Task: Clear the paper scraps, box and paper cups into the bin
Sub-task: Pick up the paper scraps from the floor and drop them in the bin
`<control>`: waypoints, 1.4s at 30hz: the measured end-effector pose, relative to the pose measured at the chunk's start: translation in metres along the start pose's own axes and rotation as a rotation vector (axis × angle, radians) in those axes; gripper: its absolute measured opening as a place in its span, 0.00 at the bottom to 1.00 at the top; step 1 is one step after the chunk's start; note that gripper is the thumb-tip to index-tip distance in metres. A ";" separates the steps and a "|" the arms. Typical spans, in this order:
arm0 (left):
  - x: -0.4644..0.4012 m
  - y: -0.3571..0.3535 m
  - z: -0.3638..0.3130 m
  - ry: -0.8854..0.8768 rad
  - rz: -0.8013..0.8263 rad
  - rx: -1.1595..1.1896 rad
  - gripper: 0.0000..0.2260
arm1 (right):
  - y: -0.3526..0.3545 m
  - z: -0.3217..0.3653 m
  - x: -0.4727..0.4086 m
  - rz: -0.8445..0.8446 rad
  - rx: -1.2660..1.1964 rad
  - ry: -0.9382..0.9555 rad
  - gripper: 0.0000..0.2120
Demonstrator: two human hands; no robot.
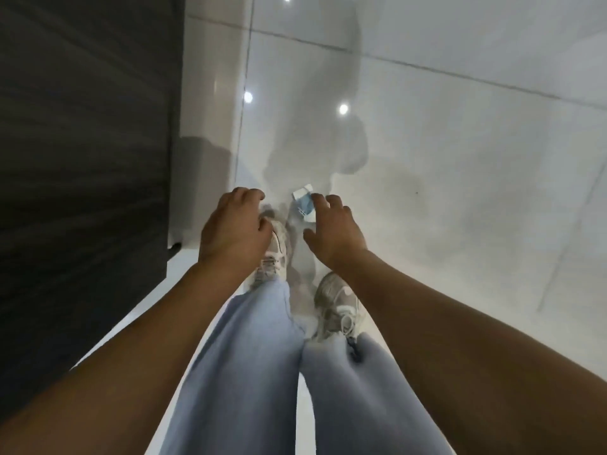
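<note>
View from above, down past two bare forearms toward a glossy white tiled floor [460, 159]. Small blue-and-white box [303, 203] lying on the tiles, tilted, just ahead of the feet. Right hand [331, 233] stretched down over it, fingers spread apart, fingertips [320, 200] at the near edge of the box; whether touching or just above, impossible to tell through the blur. Nothing clamped in that hand. Left hand [233, 224] lowered beside it, fingers curled loosely downward; whether anything is held underneath, impossible to tell. Below the hands, two pale sneakers: left sneaker [274, 257] partly hidden behind the left hand, right sneaker [338, 307] set a little further back. Light blue trousers [236, 372] filling the lower middle. Dark wood-grain panel [82, 142] standing along the left side, its lower corner meeting the floor. Bright round light reflections and a soft grey shadow of the person on the tiles ahead.
</note>
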State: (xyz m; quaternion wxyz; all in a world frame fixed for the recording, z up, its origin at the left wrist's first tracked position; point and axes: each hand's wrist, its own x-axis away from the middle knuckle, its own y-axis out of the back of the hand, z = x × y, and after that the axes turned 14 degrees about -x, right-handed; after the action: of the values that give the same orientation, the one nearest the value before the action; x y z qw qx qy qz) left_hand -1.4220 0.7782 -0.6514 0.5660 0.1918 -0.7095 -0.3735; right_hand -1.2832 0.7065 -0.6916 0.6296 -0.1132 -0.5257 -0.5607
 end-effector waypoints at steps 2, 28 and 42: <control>-0.026 -0.026 0.007 -0.020 0.000 -0.022 0.17 | -0.028 -0.010 -0.037 -0.044 0.002 0.008 0.30; 0.097 0.142 -0.046 -0.271 0.158 0.023 0.35 | 0.106 0.120 0.146 -0.067 -0.446 -0.086 0.27; 0.131 0.306 -0.057 -0.455 0.011 0.108 0.39 | 0.249 0.241 0.223 -0.047 -0.349 -0.072 0.21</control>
State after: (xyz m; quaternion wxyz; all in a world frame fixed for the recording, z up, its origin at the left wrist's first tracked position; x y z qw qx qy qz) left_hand -1.3595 0.8674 -0.3313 0.3825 0.1289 -0.8388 -0.3654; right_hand -1.2477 0.8380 -0.3028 0.5680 -0.2286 -0.4449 -0.6536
